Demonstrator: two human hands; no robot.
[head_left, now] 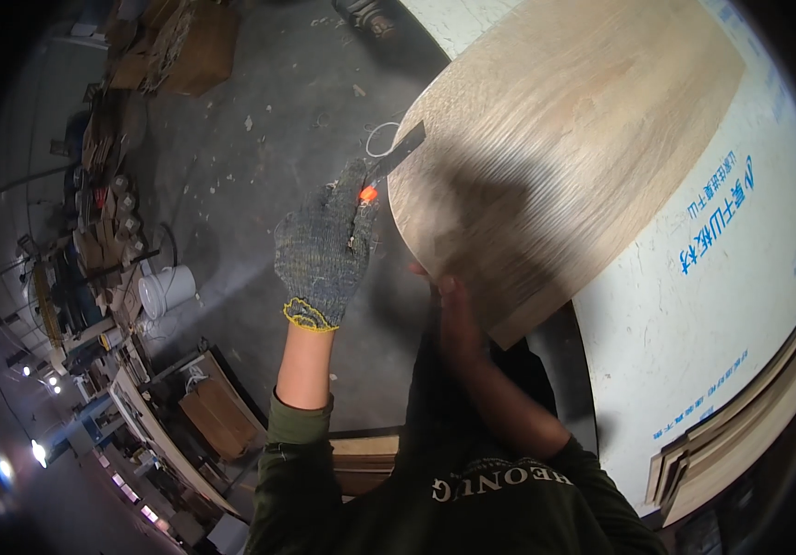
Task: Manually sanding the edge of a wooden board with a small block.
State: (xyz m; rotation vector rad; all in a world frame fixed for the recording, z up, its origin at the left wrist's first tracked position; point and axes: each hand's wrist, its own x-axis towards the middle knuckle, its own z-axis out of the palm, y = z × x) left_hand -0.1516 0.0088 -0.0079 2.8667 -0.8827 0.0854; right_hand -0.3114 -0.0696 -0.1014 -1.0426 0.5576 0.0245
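Note:
My left hand (324, 240), in a grey knitted glove with a yellow cuff, is closed around a utility knife (405, 152) with a flat dark blade and an orange part. The blade tip reaches over the left edge of a wood-grain panel (583, 139) with a rounded end. A thin pale curled strip (381, 139) loops beside the blade. My bare right hand (453, 310) grips the panel's near edge, thumb on the visible side; its other fingers are mostly hidden beneath.
Under the panel lies a white sheet with blue print (638, 333). Several boards (740, 425) are stacked at the right. On the left stand a white bucket (166, 292), a cardboard box (217, 416) and cluttered shelving; another carton (199, 46) sits at the far left.

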